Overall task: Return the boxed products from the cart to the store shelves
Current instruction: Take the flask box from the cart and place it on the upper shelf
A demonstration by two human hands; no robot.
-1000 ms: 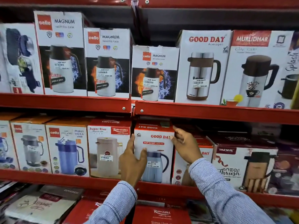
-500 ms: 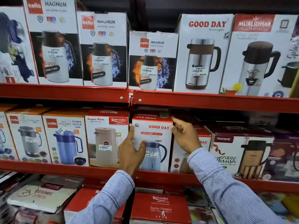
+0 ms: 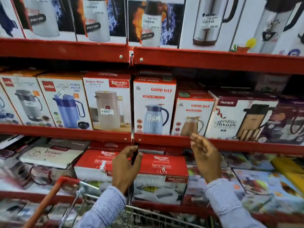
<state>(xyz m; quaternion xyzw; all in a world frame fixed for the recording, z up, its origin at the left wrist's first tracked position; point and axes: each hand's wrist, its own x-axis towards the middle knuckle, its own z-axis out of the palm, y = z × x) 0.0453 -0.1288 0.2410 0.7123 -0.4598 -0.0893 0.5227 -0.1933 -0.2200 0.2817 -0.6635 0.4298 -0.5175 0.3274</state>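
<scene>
A white and red Good Day box [image 3: 154, 106] picturing a blue jug stands upright on the middle red shelf [image 3: 230, 143], between a Super Rivo box [image 3: 107, 101] and a smaller Good Day box [image 3: 193, 116]. My left hand [image 3: 125, 167] hangs below that shelf with fingers apart and holds nothing. My right hand [image 3: 205, 158] is also free of the box, fingers loosely spread, in front of the shelf edge. The wire cart [image 3: 148, 216] with its red handle [image 3: 49, 198] shows at the bottom; its contents are hidden.
The top shelf [image 3: 213, 60] carries tall flask boxes. Cello boxes [image 3: 64, 102] stand left on the middle shelf, a Trueware box [image 3: 240, 117] to the right. Red Rishabh boxes [image 3: 161, 176] and flat cartons fill the lower shelf behind my hands.
Both hands have let go of the Good Day box and dropped below the middle shelf. The view has tilted down, bringing the cart into sight.
</scene>
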